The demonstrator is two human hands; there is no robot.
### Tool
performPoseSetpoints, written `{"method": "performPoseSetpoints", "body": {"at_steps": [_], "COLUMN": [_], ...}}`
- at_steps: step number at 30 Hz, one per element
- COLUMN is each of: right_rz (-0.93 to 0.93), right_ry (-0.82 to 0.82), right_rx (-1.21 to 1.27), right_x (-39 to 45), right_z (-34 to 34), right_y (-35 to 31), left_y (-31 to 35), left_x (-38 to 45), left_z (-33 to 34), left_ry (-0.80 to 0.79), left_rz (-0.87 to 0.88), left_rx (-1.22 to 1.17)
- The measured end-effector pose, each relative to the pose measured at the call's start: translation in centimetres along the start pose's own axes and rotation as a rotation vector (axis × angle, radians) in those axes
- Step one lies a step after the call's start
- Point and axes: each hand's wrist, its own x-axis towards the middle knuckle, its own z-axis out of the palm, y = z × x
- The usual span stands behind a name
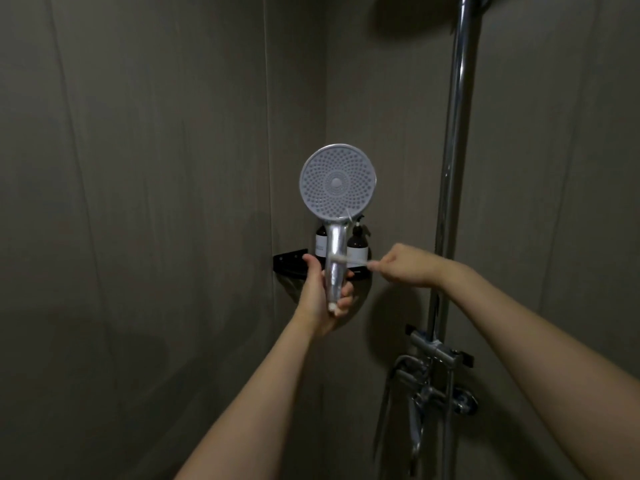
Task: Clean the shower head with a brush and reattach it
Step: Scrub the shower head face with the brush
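Shower head (337, 183) stood upright, nozzles facing the person — left hand (323, 296) gripped its handle low, leaving room for the brush (348, 260) pinched in the right hand (403, 266), bristles on the handle.

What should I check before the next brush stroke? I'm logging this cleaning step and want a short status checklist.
1. Shower head held firmly: ok, the left hand grips its chrome handle, nozzle face toward the camera.
2. Brush in hand: ok, the right hand pinches its end.
3. Brush on the nozzle face: not ok, it lies across the handle, below the face.
4. Hose detached: ok, no hose shows at the handle's base.
5. Bottles on the corner shelf out of the way: ok, they stand behind the handle.
6. Bristle condition: cannot tell, too blurred.
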Motion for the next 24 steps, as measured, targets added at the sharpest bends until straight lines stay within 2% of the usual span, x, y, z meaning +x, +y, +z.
{"method": "performPoseSetpoints", "body": {"at_steps": [1, 3, 5, 6, 7, 10, 11, 15, 19, 20, 23, 24], "right_rz": [0.005, -0.023, -0.04, -0.035, -0.031, 0.025, 0.026, -0.032, -0.015, -0.023, -0.049, -0.042], "right_ry": [-0.102, -0.106, 0.124, 0.177, 0.123, -0.274, -0.298, -0.053, -0.258, -0.239, -0.024, -0.043], "right_rx": [-0.047, -0.084, 0.016, 0.065, 0.084, -0.044, -0.084, -0.04, -0.112, -0.114, -0.03, -0.029], "right_x": [-0.4, -0.4, -0.1, 0.0, -0.2, -0.9, -0.9, -0.2, -0.5, -0.5, -0.2, -0.2], "right_z": [0.1, 0.2, 0.2, 0.1, 0.1, 0.8, 1.0, 1.3, 1.2, 1.1, 0.8, 0.7], "right_y": [-0.2, -0.3, -0.2, -0.1, -0.2, -0.7, -0.7, -0.7, -0.8, -0.7, -0.6, -0.7], "left_y": [0.2, 0.2, 0.0, 0.0, 0.2, 0.5, 0.4, 0.2, 0.1, -0.1, -0.2, -0.2], "left_x": [0.1, 0.1, 0.2, 0.2, 0.3, 0.7, 0.7, 0.8, 1.1, 1.2, 1.1, 1.1], "left_z": [-0.2, -0.5, -0.4, -0.2, -0.1, -0.4, -0.5, -0.6, -0.7, -0.9, -0.8, -0.7], "left_ry": [0.02, 0.04, 0.032, 0.027, 0.023, 0.034, 0.043, 0.059, 0.095, 0.102, 0.068, 0.071], "left_rz": [-0.002, 0.016, 0.027, 0.031, 0.032, 0.032, 0.035, 0.034, 0.013, 0.02, 0.03, 0.022], "left_rx": [-0.022, -0.035, -0.039, -0.043, -0.049, -0.046, -0.04, -0.051, -0.031, -0.024, -0.039, -0.036]}}
